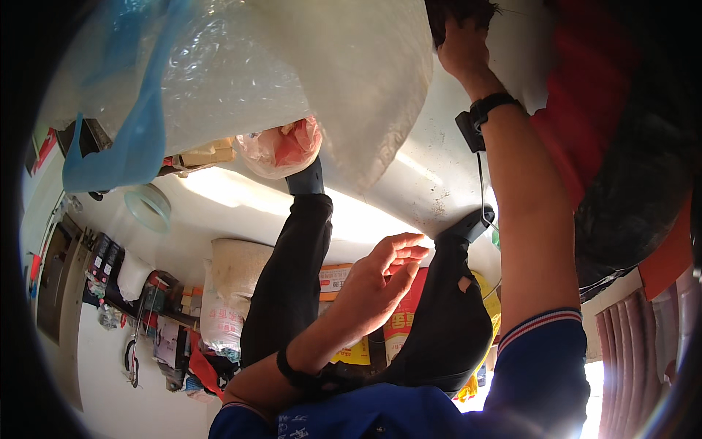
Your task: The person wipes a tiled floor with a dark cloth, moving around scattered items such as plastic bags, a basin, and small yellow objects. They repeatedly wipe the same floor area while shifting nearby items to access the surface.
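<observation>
My left hand (386,277) hangs palm inward above my lap, fingers loosely bent and nothing in them. Far forward at the top edge, my right hand (466,46) has its fingers in a dark, hair-like bundle (482,12); the fingertips are hidden and the bundle is partly cut off by the frame. A large translucent plastic bag (247,66) fills the upper left, with a blue plastic strip (137,142) over its left side. Below it, a small clear bag with pinkish-red contents (282,145) lies by my left shoe.
Red material (576,110) and a black plastic bag (636,186) stand close on the right of my right arm. Behind my legs are a woven sack (236,269), printed cartons (334,277) and a yellow bag (488,302). A pale ring (148,207) lies at left on the floor.
</observation>
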The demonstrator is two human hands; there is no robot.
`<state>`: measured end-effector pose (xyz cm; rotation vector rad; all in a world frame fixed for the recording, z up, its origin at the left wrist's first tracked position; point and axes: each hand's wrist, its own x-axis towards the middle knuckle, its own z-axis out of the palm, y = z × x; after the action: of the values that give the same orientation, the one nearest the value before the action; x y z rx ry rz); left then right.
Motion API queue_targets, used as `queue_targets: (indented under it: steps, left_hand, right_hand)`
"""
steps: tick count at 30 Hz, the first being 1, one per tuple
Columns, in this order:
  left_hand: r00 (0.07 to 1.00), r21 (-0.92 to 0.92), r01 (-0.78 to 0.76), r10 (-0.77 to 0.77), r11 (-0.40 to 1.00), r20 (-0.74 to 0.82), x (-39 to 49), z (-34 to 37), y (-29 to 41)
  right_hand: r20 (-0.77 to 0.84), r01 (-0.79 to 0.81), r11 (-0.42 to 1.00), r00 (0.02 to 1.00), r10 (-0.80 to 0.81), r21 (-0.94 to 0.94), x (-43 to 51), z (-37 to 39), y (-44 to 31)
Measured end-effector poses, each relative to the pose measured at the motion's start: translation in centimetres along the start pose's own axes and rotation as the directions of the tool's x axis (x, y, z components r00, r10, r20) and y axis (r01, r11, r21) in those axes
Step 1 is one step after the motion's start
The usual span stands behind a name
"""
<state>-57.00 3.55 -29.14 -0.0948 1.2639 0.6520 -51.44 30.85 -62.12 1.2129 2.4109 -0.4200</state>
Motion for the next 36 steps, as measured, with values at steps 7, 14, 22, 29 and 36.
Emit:
queue_targets:
  steps: [7,14,22,29,36]
  left_hand:
    - [0.994,-0.059,-0.039,0.044,0.998,0.099,0.0,1.2,1.4]
    - [1.000,0.038,0.012,-0.013,0.999,0.024,1.4,2.2,-0.6]
    - [0.996,0.069,-0.089,0.091,0.994,-0.014,2.9,3.1,-1.4]
    - [0.998,0.023,-0.067,0.067,0.997,-0.005,2.4,2.5,-1.4]
    - [1.000,0.015,-0.020,0.020,1.000,-0.007,1.2,0.6,-0.9]
  right_hand:
    - [0.415,0.015,0.999,0.910,-0.025,0.028,-13.0,4.4,-2.3]
    - [0.498,0.066,0.983,0.855,-0.144,0.171,-17.8,5.2,-2.3]
    - [0.324,-0.022,0.942,0.941,-0.093,0.335,-13.9,-8.4,3.3]
    - [-0.190,0.065,0.859,0.981,0.037,0.508,-0.3,-12.8,8.5]
    - [-0.151,0.084,0.993,0.986,-0.072,0.077,7.8,-5.9,2.7]
